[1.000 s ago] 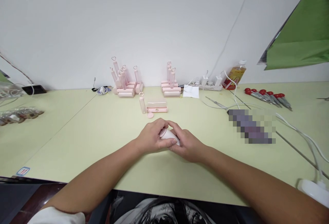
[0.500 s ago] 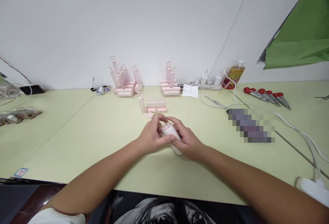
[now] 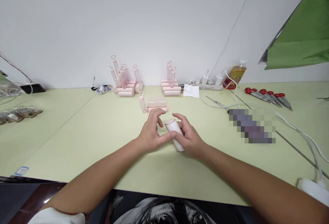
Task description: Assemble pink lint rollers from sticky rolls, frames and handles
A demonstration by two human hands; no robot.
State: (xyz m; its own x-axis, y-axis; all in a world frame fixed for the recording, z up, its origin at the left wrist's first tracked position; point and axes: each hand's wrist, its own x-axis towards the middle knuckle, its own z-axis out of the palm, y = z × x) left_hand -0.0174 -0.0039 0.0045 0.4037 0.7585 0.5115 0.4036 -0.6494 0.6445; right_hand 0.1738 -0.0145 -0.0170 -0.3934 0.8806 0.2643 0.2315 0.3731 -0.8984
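Observation:
A white roll [image 3: 175, 135] with a pink round end is tilted just above the table in front of me; it looks like a lint-roller roll. My right hand [image 3: 190, 139] is wrapped round its right side, thumb across the front. My left hand [image 3: 153, 131] is at the left of the roll with its fingers curved and apart; its thumb tip reaches the roll beside the right thumb. Beyond the hands lie an open pink case [image 3: 157, 104] with a clear lid and a slim pink handle [image 3: 142, 103] standing upright with a heart-shaped loop on top.
Pink rollers with upright handles stand in a left group [image 3: 125, 88] and a right group [image 3: 171, 88] by the wall. At right are a power strip [image 3: 214, 87], a drink bottle [image 3: 234, 76], red-capped tools [image 3: 267, 95], tweezers [image 3: 216, 102] and white cables. Wrapped packets [image 3: 19, 114] lie at left.
My left fingers have lifted off the roll's pink end and spread apart. My right index finger has also come away from it, while the right hand keeps its hold.

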